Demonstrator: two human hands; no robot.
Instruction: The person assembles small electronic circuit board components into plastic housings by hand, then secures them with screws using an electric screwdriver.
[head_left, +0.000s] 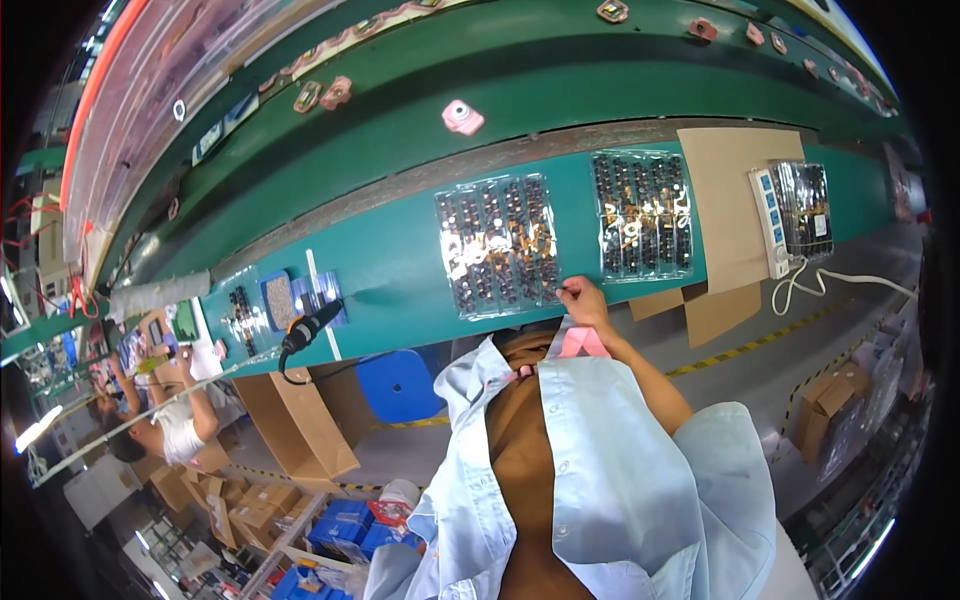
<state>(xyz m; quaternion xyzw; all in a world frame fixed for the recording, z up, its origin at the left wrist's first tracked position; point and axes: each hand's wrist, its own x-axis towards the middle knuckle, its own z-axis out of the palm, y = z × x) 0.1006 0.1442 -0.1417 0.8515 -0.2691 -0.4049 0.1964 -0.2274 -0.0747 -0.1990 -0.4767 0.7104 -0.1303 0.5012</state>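
My right hand is at the front edge of the green bench, its thumb and fingers pinched together. A small dark bit shows at the fingertips, too small to name. Just left of the fingertips lies a clear plastic tray filled with rows of small black parts with orange-brown strips. A second such tray rests to the right, beyond the hand. My left hand is out of sight.
A corded black-and-orange power tool hangs at the left, near a blue tray of small pieces. Right are cardboard, a power strip and stacked trays. A pink camera-shaped piece sits beyond the bench. A blue stool stands below.
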